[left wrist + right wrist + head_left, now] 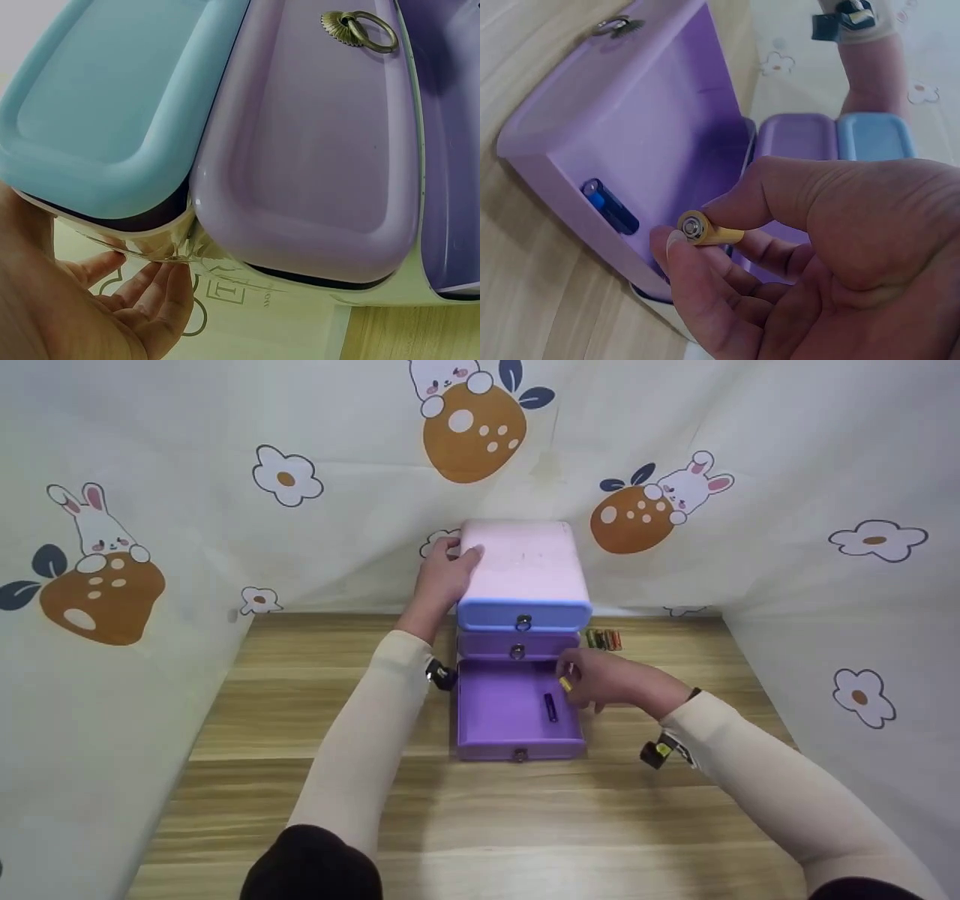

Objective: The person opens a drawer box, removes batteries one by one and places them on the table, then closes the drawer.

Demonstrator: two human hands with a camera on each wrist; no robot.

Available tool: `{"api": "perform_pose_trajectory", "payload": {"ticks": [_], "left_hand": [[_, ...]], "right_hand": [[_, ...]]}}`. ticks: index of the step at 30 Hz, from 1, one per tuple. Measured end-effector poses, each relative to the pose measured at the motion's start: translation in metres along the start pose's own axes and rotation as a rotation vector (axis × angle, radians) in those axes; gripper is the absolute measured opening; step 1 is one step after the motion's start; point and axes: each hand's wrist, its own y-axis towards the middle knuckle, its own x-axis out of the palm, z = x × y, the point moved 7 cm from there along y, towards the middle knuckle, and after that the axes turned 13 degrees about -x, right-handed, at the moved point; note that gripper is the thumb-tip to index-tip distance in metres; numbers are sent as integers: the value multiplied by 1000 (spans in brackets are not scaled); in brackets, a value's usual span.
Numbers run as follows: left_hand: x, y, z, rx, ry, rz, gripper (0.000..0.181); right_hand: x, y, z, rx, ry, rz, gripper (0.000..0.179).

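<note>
A small drawer cabinet with a pink top stands against the back cloth. Its bottom purple drawer is pulled out, and one dark blue battery lies in it near the right wall. Over that wall, my right hand pinches a yellow battery between thumb and fingers, its button end showing in the right wrist view. My left hand rests at the cabinet's left side, thumb on the top edge. In the left wrist view its fingers reach along the side wall.
Several batteries in green and red lie in a row on the wooden table, right of the cabinet. A blue drawer and a purple middle drawer, both closed, have ring pulls. Rabbit-print cloth walls in the back and sides.
</note>
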Motion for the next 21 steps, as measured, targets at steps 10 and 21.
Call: {"api": "perform_pose_trajectory", "payload": {"ticks": [10,21], "left_hand": [[1,0,0,-21,9,-1,66],[0,0,0,-11,6,2,66]], "right_hand": [[-33,-13,12,18,34,68,46],[-62,-21,23,-8,39,139,40]]}}
